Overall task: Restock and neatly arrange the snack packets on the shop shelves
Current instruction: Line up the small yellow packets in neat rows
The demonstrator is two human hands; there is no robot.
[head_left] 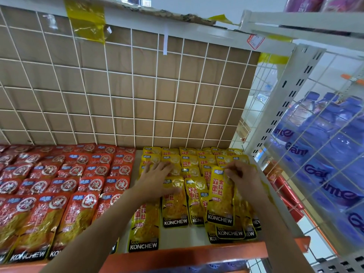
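Yellow KONCHEW snack packets [175,201] lie in overlapping rows on the right part of the shelf [197,251]. Red KONCHEW packets [59,186] fill the left part in several rows. My left hand [157,178] lies flat with spread fingers on the yellow packets in the left yellow column. My right hand [242,174] pinches the top edge of one yellow packet [220,200], which sits slightly raised over the packets at the right end.
A white wire grid with brown cardboard [128,91] backs the shelf. A white slotted upright [285,91] and wire side panel stand on the right, with blue-wrapped water bottles [325,134] behind. The shelf has an orange front lip.
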